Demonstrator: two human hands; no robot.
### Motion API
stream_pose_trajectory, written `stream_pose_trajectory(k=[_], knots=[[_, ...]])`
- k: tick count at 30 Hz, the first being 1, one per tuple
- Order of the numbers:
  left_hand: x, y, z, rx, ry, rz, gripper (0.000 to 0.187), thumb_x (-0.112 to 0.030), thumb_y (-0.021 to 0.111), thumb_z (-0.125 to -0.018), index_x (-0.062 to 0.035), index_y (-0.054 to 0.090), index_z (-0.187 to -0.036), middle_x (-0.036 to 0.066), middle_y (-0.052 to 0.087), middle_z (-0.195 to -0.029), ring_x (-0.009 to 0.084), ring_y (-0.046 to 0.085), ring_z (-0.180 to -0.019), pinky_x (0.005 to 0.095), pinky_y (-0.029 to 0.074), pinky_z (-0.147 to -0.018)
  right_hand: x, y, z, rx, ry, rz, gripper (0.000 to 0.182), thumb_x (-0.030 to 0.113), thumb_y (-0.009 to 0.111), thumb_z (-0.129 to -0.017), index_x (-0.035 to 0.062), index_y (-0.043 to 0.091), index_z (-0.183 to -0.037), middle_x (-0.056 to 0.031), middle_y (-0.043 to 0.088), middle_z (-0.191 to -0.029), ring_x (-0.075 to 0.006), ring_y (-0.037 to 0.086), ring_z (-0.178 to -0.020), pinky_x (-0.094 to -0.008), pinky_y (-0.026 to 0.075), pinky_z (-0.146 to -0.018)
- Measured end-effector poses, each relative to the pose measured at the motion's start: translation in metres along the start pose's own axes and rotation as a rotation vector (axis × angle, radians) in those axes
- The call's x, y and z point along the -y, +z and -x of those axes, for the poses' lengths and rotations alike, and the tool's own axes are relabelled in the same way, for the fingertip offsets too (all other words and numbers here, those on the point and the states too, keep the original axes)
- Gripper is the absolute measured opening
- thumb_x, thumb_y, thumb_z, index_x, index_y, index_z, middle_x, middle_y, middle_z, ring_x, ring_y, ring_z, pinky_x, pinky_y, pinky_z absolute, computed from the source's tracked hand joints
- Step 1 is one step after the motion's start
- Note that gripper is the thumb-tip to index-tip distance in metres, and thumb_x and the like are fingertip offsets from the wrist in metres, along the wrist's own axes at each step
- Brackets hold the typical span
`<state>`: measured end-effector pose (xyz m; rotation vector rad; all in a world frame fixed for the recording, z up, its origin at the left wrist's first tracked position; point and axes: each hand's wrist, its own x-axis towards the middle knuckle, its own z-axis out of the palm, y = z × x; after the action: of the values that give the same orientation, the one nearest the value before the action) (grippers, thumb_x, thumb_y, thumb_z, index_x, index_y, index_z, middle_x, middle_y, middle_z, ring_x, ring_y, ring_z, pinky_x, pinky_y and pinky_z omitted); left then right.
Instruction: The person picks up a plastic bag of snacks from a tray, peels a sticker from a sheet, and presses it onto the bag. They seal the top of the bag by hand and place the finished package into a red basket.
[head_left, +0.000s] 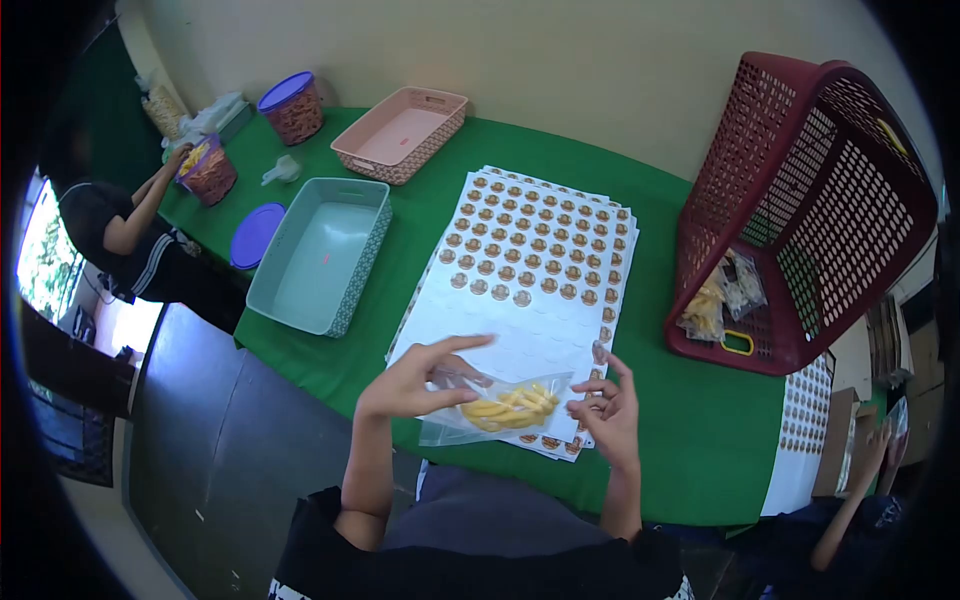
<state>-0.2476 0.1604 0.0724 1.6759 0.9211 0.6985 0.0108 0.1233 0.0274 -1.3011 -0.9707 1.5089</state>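
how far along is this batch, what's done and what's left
It looks partway. Filled bags lie in the maroon basket, and the lower part of the top sticker sheet is bare. The left hand holds a clear bag of yellow snack sticks, with no sticker visible on it. Many round stickers are left on the sheet.

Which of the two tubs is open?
The tub at the co-worker's hand, its yellow contents showing at the top. The other tub, nearer the pink basket, has its purple lid on.
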Motion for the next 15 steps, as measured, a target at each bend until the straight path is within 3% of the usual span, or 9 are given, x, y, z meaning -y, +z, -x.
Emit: stream_pose_trajectory(k=[1,3,4,5,7,8,11,13,15], knots=[[0.005,0.0,0.004,0.008,0.002,0.003,0.053,-0.006,0.062,-0.069,-0.0069,0.041,-0.118,0.009,0.063,-0.085,0.012,0.059,-0.076,0.0223,0.046,-0.061,-0.007,-0.007,-0.004,-0.009,0.0,-0.001,0.082,0.005,0.069,-0.062,0.0037,0.018,-0.126,-0.0196,0.046,-0.107,-0.0234,0.046,-0.099,-0.0351,0.04,-0.083],[0.014,-0.002,0.011,-0.023,0.006,0.243,0.059,-0.007,0.063,-0.07,-0.0056,0.035,-0.123,0.01,0.062,-0.085,0.0096,0.058,-0.076,0.0205,0.044,-0.064,-0.018,-0.013,-0.011,-0.022,-0.578,0.345,0.082,0.006,0.069,-0.063,0.0024,0.016,-0.126,-0.0179,0.049,-0.103,-0.0189,0.056,-0.085,-0.0246,0.046,-0.068],[0.008,-0.004,0.011,0.023,-0.095,0.201,0.061,-0.005,0.063,-0.07,-0.0028,0.033,-0.123,0.01,0.063,-0.083,0.0091,0.057,-0.077,0.0203,0.043,-0.066,-0.017,-0.01,-0.008,0.125,-0.493,0.029,0.078,-0.001,0.064,-0.066,0.0042,0.015,-0.127,-0.017,0.053,-0.097,-0.0182,0.052,-0.091,-0.0269,0.043,-0.076],[0.007,-0.004,0.011,0.024,-0.099,0.201,0.061,-0.005,0.063,-0.07,-0.0028,0.033,-0.123,0.01,0.063,-0.083,0.0091,0.057,-0.077,0.0203,0.043,-0.066,-0.011,-0.008,-0.004,0.124,-0.49,0.027,0.078,-0.001,0.064,-0.066,0.0042,0.015,-0.127,-0.017,0.053,-0.097,-0.0182,0.052,-0.091,-0.0269,0.043,-0.076],[0.006,-0.002,0.009,0.143,-0.166,0.171,0.066,-0.012,0.063,-0.072,-0.0029,0.026,-0.126,0.01,0.062,-0.084,0.0114,0.058,-0.076,0.0214,0.044,-0.065,-0.002,-0.005,0.002,0.53,-0.085,-0.193,0.077,-0.002,0.062,-0.067,0.0045,0.014,-0.127,-0.0171,0.053,-0.097,-0.0171,0.052,-0.09,-0.0254,0.044,-0.074],[0.011,-0.002,0.01,0.142,-0.168,0.169,0.066,-0.012,0.063,-0.072,-0.0029,0.026,-0.126,0.01,0.062,-0.084,0.0114,0.058,-0.076,0.0214,0.044,-0.065,-0.001,0.001,0.004,0.499,-0.043,-0.022,0.076,-0.004,0.06,-0.069,0.005,0.013,-0.128,-0.0163,0.054,-0.095,-0.0154,0.054,-0.087,-0.0222,0.045,-0.069],[0.033,0.002,0.007,0.144,-0.072,0.583,0.077,-0.031,0.064,-0.071,-0.0041,0.02,-0.128,0.017,0.056,-0.099,0.0185,0.057,-0.084,0.0252,0.045,-0.068,-0.012,0.01,0.003,0.367,-0.104,-0.185,0.077,-0.006,0.058,-0.07,0.0053,0.009,-0.129,-0.0147,0.055,-0.09,-0.0138,0.055,-0.083,-0.0206,0.046,-0.065],[0.039,0.021,0.0,-0.065,0.081,1.311,0.089,-0.05,0.059,-0.068,-0.0045,0.014,-0.129,0.022,0.041,-0.117,0.0255,0.051,-0.097,0.0308,0.045,-0.076,-0.024,0.021,-0.001,0.256,-0.187,-0.294,0.079,-0.006,0.057,-0.071,0.0064,0.005,-0.129,-0.0134,0.052,-0.09,-0.0153,0.055,-0.084,-0.0229,0.048,-0.063],[0.048,0.053,-0.007,-0.051,0.187,1.301,0.09,-0.056,0.057,-0.066,-0.0033,0.017,-0.128,0.022,0.032,-0.123,0.0295,0.043,-0.106,0.0359,0.041,-0.084,-0.019,0.036,0.001,-0.079,-0.273,-0.464,0.08,-0.006,0.056,-0.071,0.0074,0.002,-0.129,-0.013,0.047,-0.094,-0.0172,0.056,-0.082,-0.0234,0.049,-0.062]])
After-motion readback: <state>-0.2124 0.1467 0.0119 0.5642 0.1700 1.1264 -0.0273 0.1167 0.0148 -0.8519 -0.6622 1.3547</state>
